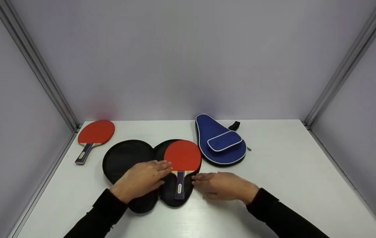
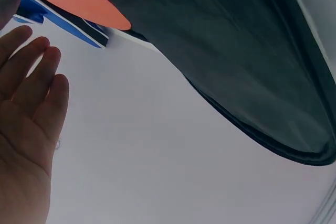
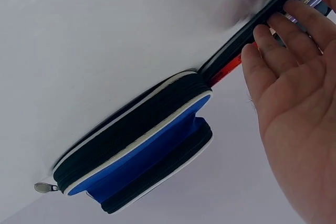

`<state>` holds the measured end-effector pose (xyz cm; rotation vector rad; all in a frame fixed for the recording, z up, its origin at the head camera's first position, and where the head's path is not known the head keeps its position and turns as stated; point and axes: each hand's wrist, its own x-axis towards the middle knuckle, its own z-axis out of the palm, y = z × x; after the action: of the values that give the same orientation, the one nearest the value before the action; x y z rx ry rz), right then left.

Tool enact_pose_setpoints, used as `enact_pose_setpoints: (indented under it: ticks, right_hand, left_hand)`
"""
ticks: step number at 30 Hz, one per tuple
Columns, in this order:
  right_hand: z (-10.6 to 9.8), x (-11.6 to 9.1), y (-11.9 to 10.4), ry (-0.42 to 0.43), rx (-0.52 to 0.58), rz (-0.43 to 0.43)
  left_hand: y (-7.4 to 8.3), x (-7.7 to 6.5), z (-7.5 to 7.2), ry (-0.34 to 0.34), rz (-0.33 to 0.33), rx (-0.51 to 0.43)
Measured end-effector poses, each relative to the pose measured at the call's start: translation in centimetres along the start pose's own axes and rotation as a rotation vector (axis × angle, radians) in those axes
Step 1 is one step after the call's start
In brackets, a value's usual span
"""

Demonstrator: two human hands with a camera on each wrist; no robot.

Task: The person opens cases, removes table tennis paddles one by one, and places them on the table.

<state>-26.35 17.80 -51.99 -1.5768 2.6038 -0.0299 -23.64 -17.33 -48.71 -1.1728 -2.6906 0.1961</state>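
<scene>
In the head view a black bat case (image 1: 126, 158) lies unfolded, its two halves side by side. A red table tennis bat (image 1: 183, 157) lies in its right half, the dark handle toward the person. My left hand (image 1: 145, 178) is over the middle of the case, fingertips at the lower left edge of the bat's red face. In the left wrist view its fingers (image 2: 44, 77) are extended. My right hand (image 1: 222, 186) is at the right edge of the case beside the bat's handle, and the right wrist view shows its fingers (image 3: 283, 45) nearly straight along that edge.
A second red bat (image 1: 97, 132) lies at the back left of the white table (image 1: 274, 155). Right of the open case sits a closed blue bat case (image 1: 211, 135) with white piping, a front pocket and a zip pull (image 3: 47, 187). Grey walls enclose the table on three sides.
</scene>
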Motion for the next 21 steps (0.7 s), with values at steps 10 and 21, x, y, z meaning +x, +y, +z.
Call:
enact_pose_setpoints:
  ticks: [10, 21]
  right_hand:
    - [0.0, -0.1, 0.1, 0.020, -0.034, -0.026]
    - [-0.1, 0.0, 0.1, -0.002, -0.035, -0.018]
  left_hand:
    - [1.7, 0.5, 0.6, -0.057, 0.121, 0.044]
    - [3.1, 1.2, 1.1, -0.035, 0.229, 0.093]
